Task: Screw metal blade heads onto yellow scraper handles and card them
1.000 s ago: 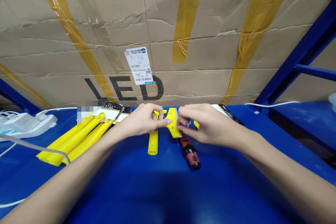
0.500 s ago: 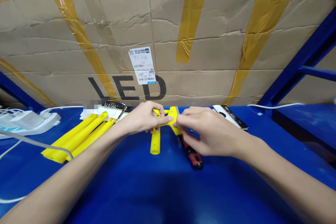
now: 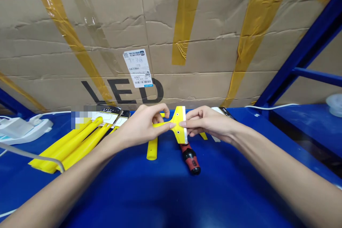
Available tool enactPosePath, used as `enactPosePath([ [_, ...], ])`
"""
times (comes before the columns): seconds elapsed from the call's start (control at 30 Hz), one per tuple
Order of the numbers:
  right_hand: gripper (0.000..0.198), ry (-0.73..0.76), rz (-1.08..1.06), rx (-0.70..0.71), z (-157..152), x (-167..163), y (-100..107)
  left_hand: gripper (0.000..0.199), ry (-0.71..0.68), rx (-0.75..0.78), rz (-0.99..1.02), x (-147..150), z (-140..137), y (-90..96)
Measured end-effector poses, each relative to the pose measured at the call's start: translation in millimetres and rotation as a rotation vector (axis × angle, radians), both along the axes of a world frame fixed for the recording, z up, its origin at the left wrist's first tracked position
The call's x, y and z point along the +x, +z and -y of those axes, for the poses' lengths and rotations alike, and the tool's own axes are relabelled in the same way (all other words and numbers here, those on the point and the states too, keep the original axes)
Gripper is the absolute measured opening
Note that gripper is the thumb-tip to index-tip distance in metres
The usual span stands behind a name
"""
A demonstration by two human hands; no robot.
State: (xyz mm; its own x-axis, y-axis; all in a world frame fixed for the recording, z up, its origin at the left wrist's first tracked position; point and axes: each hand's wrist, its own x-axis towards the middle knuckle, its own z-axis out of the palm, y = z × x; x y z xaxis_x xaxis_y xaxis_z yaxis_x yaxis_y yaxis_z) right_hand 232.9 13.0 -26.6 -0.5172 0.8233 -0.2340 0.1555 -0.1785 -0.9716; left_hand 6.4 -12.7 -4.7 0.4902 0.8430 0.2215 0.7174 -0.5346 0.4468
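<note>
My left hand is closed, pinching the narrow neck of a yellow scraper head between thumb and fingers. A pale blade edge runs along the head's right side, and two small screws or holes show on its face. My right hand is closed on that edge side, thumb in front and fingers behind. Just below lies a red and black screwdriver, its far end hidden by the head. A yellow tube handle lies under my left hand. Beyond my right hand are a small yellow piece and a grey flat strip.
Several yellow handles with black and white cards lie at the left. Farther left is a white power strip with a grey cable. A large cardboard box stands behind the blue table. Another card lies at the right.
The scraper head has turned so its broad face and pale edge now show. My right hand has rotated and drawn back a little, uncovering it. The camera view has shifted slightly right.
</note>
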Motion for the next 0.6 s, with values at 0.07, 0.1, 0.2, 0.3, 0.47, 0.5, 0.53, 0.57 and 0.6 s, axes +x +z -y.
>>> enactPosePath([
  [0.07, 0.028, -0.04, 0.023, 0.019, 0, 0, 0, 0.033, -0.11, 0.125, -0.044, -4, 4, -3.4],
  [0.1, 0.029, -0.047, 0.031, 0.029, 0, 0, 0, 0.035, -0.182, 0.169, -0.084, -7, 6, -5.7],
  [0.2, 0.03, -0.025, 0.04, 0.044, -1, 1, 2, 0.055, -0.313, 0.168, -0.231, -16, 10, -14.0],
  [0.3, 0.03, 0.017, 0.034, 0.054, -1, 2, 2, 0.079, -0.336, 0.13, -0.294, -21, 12, -20.4],
  [0.47, 0.032, 0.03, 0.03, 0.038, -2, 1, 2, 0.082, -0.369, 0.081, -0.291, -21, 11, -20.2],
  [0.5, 0.032, 0.025, 0.033, 0.026, -1, 1, 3, 0.081, -0.371, 0.064, -0.287, -21, 11, -19.2],
  [0.53, 0.032, 0.018, 0.036, 0.015, 0, 0, 3, 0.079, -0.369, 0.049, -0.277, -20, 12, -18.3],
  [0.57, 0.033, 0.011, 0.039, 0.004, 0, 0, 4, 0.078, -0.366, 0.035, -0.261, -20, 12, -17.6],
  [0.6, 0.033, 0.006, 0.038, -0.006, 1, -1, 5, 0.074, -0.364, 0.023, -0.234, -20, 13, -17.1],
])
